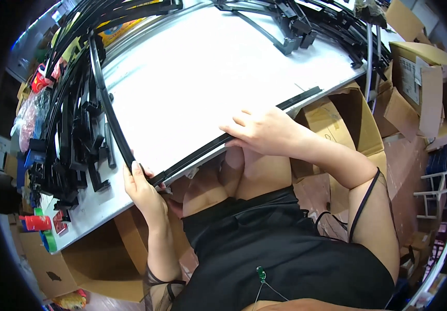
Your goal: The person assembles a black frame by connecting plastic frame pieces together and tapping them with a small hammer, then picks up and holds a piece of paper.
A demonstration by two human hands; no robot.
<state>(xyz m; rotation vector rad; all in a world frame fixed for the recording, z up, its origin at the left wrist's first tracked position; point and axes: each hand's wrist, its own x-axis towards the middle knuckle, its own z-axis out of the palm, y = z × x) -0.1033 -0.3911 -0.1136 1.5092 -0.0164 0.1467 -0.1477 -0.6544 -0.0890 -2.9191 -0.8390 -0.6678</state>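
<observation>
Fingers of the left hand point(143, 187) are pinched around the near end of a long black wiper blade strip point(223, 140), thumb on top and the rest curled beneath, right at the near edge of the tabletop point(192, 72). That grip appears to anchor the end so the strip cannot slide. Just left of this hand, along the left edge of the tabletop, lies a dense pile of black wiper frames point(70, 135), stacked roughly parallel, probably so each can be drawn off within easy reach. One curved black blade point(110, 111) arcs from that pile down to the left hand, its lower end meeting the held strip.

The strip itself runs along the near edge of the tabletop, rising toward the right corner, lying flat on the white surface for support. Farther right, the right hand point(265, 129) presses down on the strip's middle with fingers spread and flattened, seemingly to keep it straight against the tabletop. Beyond the right edge stand open cardboard boxes point(358, 119), and more black frames point(306, 23) crowd the far edge.
</observation>
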